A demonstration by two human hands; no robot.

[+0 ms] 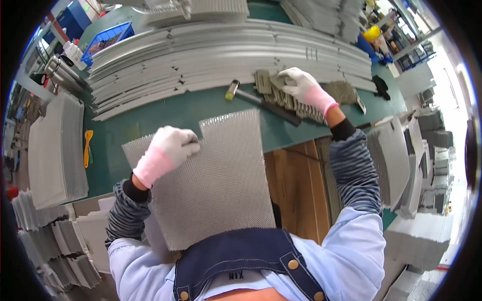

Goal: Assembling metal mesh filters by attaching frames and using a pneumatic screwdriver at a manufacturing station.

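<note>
My left hand [173,146], in a white glove with a pink cuff, is closed at the notched upper edge of a silvery metal mesh sheet [216,185]. The sheet leans from the table's edge toward my apron. Out to the right, my right hand [303,90], gloved the same way, has its fingers curled on a small grey-green mesh piece [277,82] at the top of a row of similar mesh pieces [286,99]. Its fingertips are partly hidden. Just left of that row lies a hammer [263,104] with a yellow-tipped head and dark handle.
Long pale metal strips [221,57] are stacked across the back of the green table [113,143]. At left are a mesh stack [57,150], a yellow tool [88,148], a steel flask [64,72] and a blue basket [108,37]. More sheets [389,160] stand at right.
</note>
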